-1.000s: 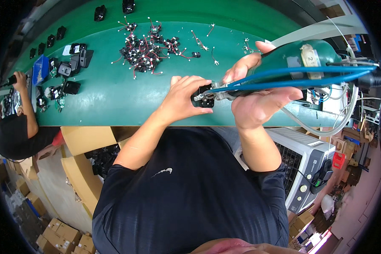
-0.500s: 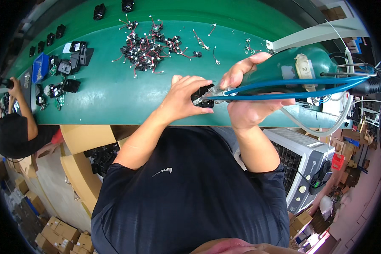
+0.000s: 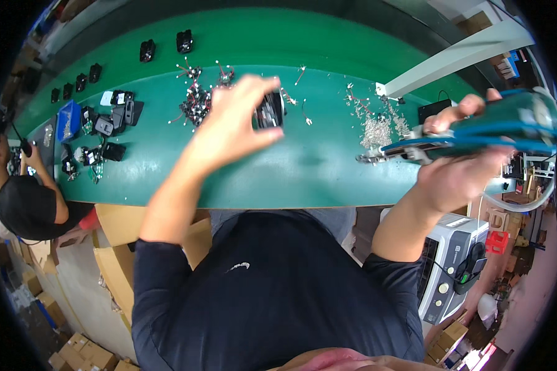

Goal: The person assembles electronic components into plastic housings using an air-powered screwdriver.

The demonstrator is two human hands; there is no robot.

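Raised over the bench, my left hand (image 3: 229,120) grips a black plastic part (image 3: 270,111) between thumb and fingers; both are smeared by motion. Farther right, my right hand (image 3: 455,176) is wrapped round a green handheld air tool (image 3: 501,123) with blue hoses along its body. The tool's narrow metal tip (image 3: 374,157) points left, apart from the black part. Partly behind my left hand lies a pile of black parts with red wires and white plugs (image 3: 195,106).
Small pale scraps (image 3: 377,131) are heaped beyond the tool tip. At the left stand a blue bin (image 3: 69,120) and black housings (image 3: 120,111). A white post (image 3: 452,59) rises at the right. Another person (image 3: 28,198) works at the far left. A cardboard box (image 3: 116,266) stands below the bench.
My hands have drawn apart. The black part has left the tool's tip and moved up and left with my left hand. My right hand has carried the tool to the right.
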